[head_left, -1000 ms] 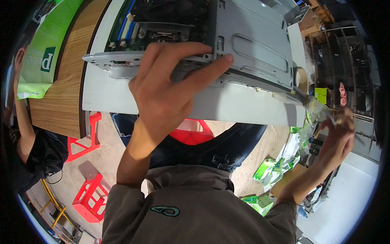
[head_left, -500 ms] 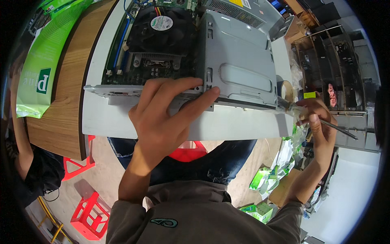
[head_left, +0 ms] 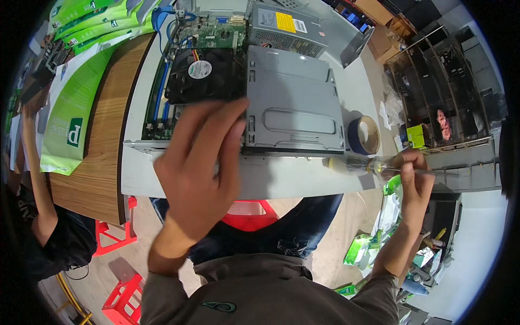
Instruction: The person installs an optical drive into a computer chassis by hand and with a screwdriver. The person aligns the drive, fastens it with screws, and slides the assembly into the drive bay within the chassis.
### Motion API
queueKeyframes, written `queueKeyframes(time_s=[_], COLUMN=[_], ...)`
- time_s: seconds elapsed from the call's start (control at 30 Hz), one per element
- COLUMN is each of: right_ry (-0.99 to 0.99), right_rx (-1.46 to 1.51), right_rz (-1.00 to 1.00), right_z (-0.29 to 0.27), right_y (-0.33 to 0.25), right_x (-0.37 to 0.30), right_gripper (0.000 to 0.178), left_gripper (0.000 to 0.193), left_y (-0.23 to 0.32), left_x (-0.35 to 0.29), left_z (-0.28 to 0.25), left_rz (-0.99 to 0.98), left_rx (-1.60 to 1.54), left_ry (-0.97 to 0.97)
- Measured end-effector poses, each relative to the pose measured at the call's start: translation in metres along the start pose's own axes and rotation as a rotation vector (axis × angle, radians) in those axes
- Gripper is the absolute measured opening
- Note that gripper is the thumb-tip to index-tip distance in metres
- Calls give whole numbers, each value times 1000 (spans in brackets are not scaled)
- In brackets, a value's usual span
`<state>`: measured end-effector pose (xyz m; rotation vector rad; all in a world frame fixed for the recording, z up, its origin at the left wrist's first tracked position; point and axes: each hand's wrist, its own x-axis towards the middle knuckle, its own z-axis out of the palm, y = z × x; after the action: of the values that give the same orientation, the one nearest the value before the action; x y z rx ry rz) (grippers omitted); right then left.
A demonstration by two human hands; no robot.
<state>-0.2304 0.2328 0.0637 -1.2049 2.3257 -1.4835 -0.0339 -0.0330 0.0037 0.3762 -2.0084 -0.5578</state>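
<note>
An opened desktop computer [head_left: 295, 89] lies on the white table, its grey metal drive cage at the right and a black cooling fan [head_left: 200, 86] at the left. Over the near edge of the case is my left hand [head_left: 195, 162], slightly blurred, fingers stretched out and holding nothing. The fingertips are close to the cage's left side; whether they touch it I cannot tell. My right hand [head_left: 413, 170] pinches a screwdriver [head_left: 357, 164] by its shaft, right of the case. Its clear handle points left over the table's front edge, and the blurred shaft extends right.
A tape roll [head_left: 364, 135] sits right of the case. Behind the cage is a metal power supply [head_left: 287, 32]. Green packages [head_left: 70, 132] lie on the wooden table [head_left: 111, 124] at left, where another person's arm [head_left: 38, 168] shows. Red stools [head_left: 122, 300] stand below.
My left hand has come off the case's front edge and the corner of the drive cage. My right hand has shifted slightly nearer, and the screwdriver now lies more level. The view has shifted too.
</note>
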Motion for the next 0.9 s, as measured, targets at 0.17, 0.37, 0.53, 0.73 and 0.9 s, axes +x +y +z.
queueKeyframes(time_s=[0.17,0.37,0.53,0.73,0.9], right_ry=[6,-172,71,-48,-54], right_rx=[-107,-264,-453,-422,-471], right_rz=[177,209,-36,-704,-648], right_z=[23,54,68,141,158], right_y=[17,37,21,2,24], right_x=[42,62,77,133,146], right_gripper=[23,35,29,29,34], left_gripper=[22,27,25,24,47], left_y=[-13,-50,-52,-9,4], left_x=[78,77,82,59,6], left_z=[42,68,72,30,-25], left_rz=[159,162,139,39,95], left_rx=[266,173,131,215,197], left_ry=[-248,-309,-341,-275,-472])
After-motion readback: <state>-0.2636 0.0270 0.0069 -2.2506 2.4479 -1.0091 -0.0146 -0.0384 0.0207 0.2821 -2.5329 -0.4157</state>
